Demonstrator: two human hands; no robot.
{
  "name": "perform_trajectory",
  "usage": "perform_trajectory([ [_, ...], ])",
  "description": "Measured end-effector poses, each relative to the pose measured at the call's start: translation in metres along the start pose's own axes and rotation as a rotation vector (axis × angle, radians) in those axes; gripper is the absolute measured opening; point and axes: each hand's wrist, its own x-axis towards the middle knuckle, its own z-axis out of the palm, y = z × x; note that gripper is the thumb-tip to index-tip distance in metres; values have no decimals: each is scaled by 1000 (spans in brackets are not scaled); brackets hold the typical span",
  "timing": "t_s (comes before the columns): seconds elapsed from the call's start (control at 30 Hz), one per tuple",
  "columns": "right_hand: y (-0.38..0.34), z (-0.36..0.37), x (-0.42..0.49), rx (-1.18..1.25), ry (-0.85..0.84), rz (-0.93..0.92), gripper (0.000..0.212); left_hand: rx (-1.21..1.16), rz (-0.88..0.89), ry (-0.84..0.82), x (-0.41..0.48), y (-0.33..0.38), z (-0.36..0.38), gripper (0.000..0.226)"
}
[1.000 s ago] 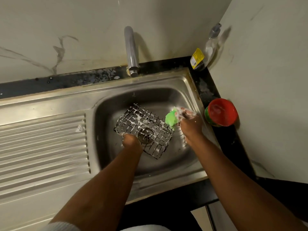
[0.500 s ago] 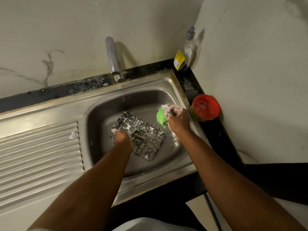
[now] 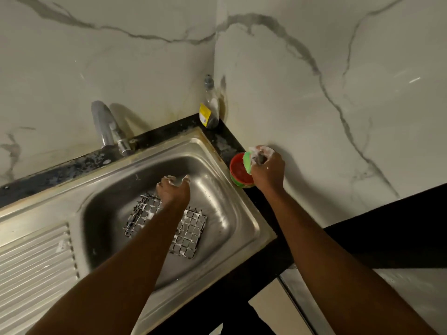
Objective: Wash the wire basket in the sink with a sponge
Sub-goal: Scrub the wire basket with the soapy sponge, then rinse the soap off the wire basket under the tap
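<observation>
The soapy wire basket (image 3: 187, 232) lies flat on the bottom of the steel sink (image 3: 244, 213), partly hidden under my left forearm. My left hand (image 3: 173, 191) hovers above the basket's far edge, fingers spread and foamy, holding nothing. My right hand (image 3: 267, 169) is off to the right of the sink, over the red soap tub (image 3: 238, 172), and it grips the green sponge (image 3: 248, 162), which is covered in foam.
A chrome tap (image 3: 104, 124) stands behind the sink. A clear bottle with a yellow label (image 3: 210, 110) sits in the corner on the black counter (image 3: 225, 141). The ribbed drainboard (image 3: 33, 267) is on the left. Marble walls close in behind and on the right.
My left hand let go of the basket and lifted above it; the basket now lies flat. My right hand carried the sponge out of the sink to the red tub. The view tilted upward.
</observation>
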Motion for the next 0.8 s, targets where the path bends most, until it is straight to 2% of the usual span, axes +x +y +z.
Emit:
perform_trajectory([
  [0.1, 7, -5, 2, -58, -100, -29, 28, 2, 76, 25, -3, 8, 11, 49],
  [0.23, 14, -3, 6, -196, -243, -80, 35, 24, 58, 13, -8, 11, 13, 48],
  [0.4, 7, 7, 11, -380, -126, -291, 25, 56, 30, -85, -6, 4, 2, 42],
  [0.5, -5, 22, 10, -427, -140, -365, 17, 58, 37, -113, 1, -6, -10, 38],
  [0.6, -13, 46, 13, -387, -175, -395, 13, 47, 10, -116, 9, -15, -25, 20],
  [0.67, -21, 64, 11, -288, -229, -394, 20, 41, 8, -109, 13, -18, -35, 15],
  [0.73, -36, 87, 4, -166, -373, -323, 21, 43, -7, -84, 19, -22, -49, 13],
  [0.8, -51, 115, -5, -48, -549, -197, 10, 20, -23, -42, 24, -27, -65, 11],
])
